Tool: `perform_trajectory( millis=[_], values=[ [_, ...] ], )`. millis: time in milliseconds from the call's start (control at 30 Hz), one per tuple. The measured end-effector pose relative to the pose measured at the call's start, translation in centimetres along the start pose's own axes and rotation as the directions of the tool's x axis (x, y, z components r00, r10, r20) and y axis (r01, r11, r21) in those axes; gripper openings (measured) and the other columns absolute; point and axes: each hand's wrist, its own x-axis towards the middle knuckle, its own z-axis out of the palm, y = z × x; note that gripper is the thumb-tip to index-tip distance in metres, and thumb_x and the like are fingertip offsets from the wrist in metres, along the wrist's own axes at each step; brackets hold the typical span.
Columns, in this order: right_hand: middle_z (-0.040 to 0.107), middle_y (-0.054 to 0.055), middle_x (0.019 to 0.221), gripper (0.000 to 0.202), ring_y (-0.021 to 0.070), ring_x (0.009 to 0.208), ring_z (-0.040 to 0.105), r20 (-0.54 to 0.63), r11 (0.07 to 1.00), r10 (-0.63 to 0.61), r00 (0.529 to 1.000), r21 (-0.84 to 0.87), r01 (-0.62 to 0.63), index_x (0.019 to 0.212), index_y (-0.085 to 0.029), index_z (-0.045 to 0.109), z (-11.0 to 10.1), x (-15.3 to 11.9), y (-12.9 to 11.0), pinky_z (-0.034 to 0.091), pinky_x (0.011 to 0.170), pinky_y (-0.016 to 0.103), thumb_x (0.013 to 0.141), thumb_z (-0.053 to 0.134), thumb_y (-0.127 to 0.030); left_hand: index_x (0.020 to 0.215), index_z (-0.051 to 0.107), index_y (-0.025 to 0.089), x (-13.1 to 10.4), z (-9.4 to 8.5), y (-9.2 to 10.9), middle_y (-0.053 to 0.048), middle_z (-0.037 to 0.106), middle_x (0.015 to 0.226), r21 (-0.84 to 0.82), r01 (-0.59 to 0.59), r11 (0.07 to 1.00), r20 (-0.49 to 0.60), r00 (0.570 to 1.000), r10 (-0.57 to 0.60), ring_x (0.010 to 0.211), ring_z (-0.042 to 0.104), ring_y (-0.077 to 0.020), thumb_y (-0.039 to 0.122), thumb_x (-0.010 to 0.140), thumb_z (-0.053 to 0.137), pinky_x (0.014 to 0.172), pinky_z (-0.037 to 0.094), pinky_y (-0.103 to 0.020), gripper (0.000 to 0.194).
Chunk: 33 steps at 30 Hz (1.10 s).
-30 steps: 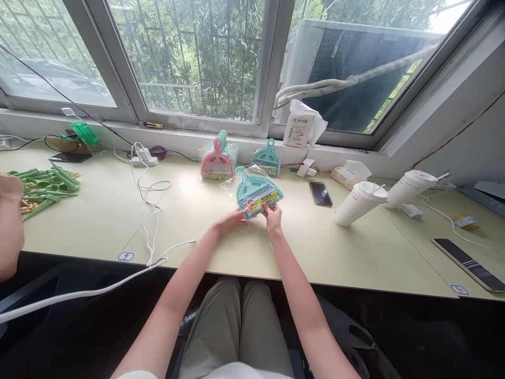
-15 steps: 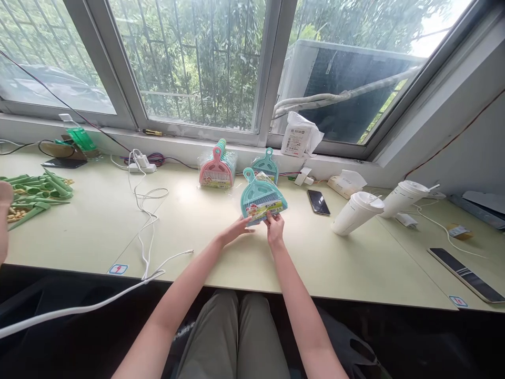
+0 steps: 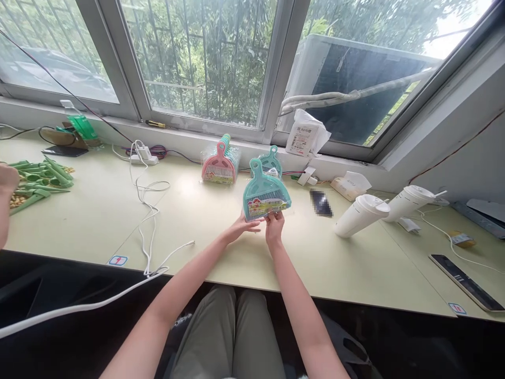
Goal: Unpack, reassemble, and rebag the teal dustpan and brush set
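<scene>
Both my hands hold a teal mini dustpan and brush set [image 3: 265, 193] in clear wrap, lifted upright above the middle of the pale table [image 3: 98, 221]. My left hand [image 3: 241, 228] grips its lower left corner. My right hand [image 3: 274, 226] pinches its bottom edge by the paper label. Behind it, near the window sill, stands a stack of wrapped sets with a pink one in front [image 3: 219, 166], and another teal set [image 3: 270, 161] leans beside that stack.
White cables [image 3: 149, 210] and a power strip [image 3: 143, 157] lie left of centre. Green plastic pieces [image 3: 37, 179] and another person's hand [image 3: 6, 184] are at far left. A phone [image 3: 320, 203], two tipped white cups [image 3: 363, 215], a tissue pack [image 3: 350, 185] and a dark bar [image 3: 465, 282] lie right.
The teal set has risen from lying tilted on the table to standing upright in my hands, moved slightly right. The camera has shifted a little.
</scene>
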Motion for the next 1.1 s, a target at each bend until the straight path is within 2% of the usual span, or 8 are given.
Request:
perform_trajectory(
  millis=[100,167,267,433,767,1100],
  values=[
    [0.068,0.008,0.106,0.039,0.0195,0.102,0.064,0.045,0.999,0.051,0.998,0.007,-0.051,0.104,-0.018,0.059,0.1,0.1,0.2,0.053,0.09,0.037,0.071,0.071,-0.036,0.141,0.031,0.029,0.7,-0.7,-0.1,-0.01,0.045,0.142,0.064,-0.16,0.985,-0.189,0.967,0.17,0.132,0.041,-0.0328,0.045,0.077,0.068,0.106,0.036,-0.053,0.075],
    [0.068,0.008,0.106,0.039,0.0201,0.1,0.065,0.08,0.995,0.103,0.991,-0.009,-0.103,0.101,-0.017,0.06,0.3,0.2,0.6,0.054,0.09,0.037,0.07,0.073,-0.036,0.139,0.036,0.026,1.1,-1.5,0.1,-0.01,0.049,0.138,0.117,-0.201,0.973,-0.263,0.938,0.225,0.131,0.042,-0.0325,0.046,0.076,0.068,0.109,0.033,-0.052,0.073],
    [0.068,0.007,0.108,0.039,0.0194,0.098,0.065,0.119,0.987,0.156,0.981,-0.045,-0.152,0.101,-0.017,0.06,0.2,0.6,1.0,0.055,0.088,0.036,0.07,0.073,-0.038,0.136,0.039,0.023,1.3,-2.5,0.2,-0.011,0.054,0.132,0.137,-0.199,0.97,-0.245,0.942,0.228,0.125,0.048,-0.0315,0.043,0.073,0.072,0.107,0.035,-0.052,0.074],
    [0.069,0.005,0.106,0.037,0.0173,0.091,0.068,0.179,0.961,0.274,0.945,-0.099,-0.259,0.101,-0.019,0.061,-0.5,1.4,0.9,0.056,0.086,0.035,0.072,0.073,-0.038,0.133,0.041,0.022,1.4,-2.9,0.0,-0.01,0.056,0.127,0.117,-0.207,0.971,-0.236,0.944,0.23,0.12,0.052,-0.0301,0.041,0.072,0.073,0.103,0.039,-0.05,0.072],
    [0.07,0.005,0.105,0.042,0.0198,0.097,0.066,0.221,0.959,0.284,0.933,-0.09,-0.27,0.099,-0.018,0.062,-0.7,1.3,0.0,0.054,0.09,0.037,0.063,0.08,-0.032,0.134,0.042,0.026,0.8,-2.9,0.5,-0.01,0.056,0.127,0.074,-0.092,0.993,-0.251,0.962,0.108,0.117,0.054,-0.0304,0.043,0.067,0.075,0.093,0.048,-0.044,0.077],
    [0.069,0.005,0.107,0.041,0.0188,0.097,0.067,0.188,0.966,0.257,0.948,-0.064,-0.249,0.102,-0.018,0.061,-0.3,0.7,0.4,0.054,0.091,0.036,0.067,0.077,-0.031,0.133,0.041,0.025,0.9,-3.3,0.3,-0.008,0.056,0.127,0.074,-0.094,0.993,-0.286,0.952,0.111,0.12,0.051,-0.0302,0.039,0.068,0.075,0.098,0.044,-0.047,0.075]
  ],
)
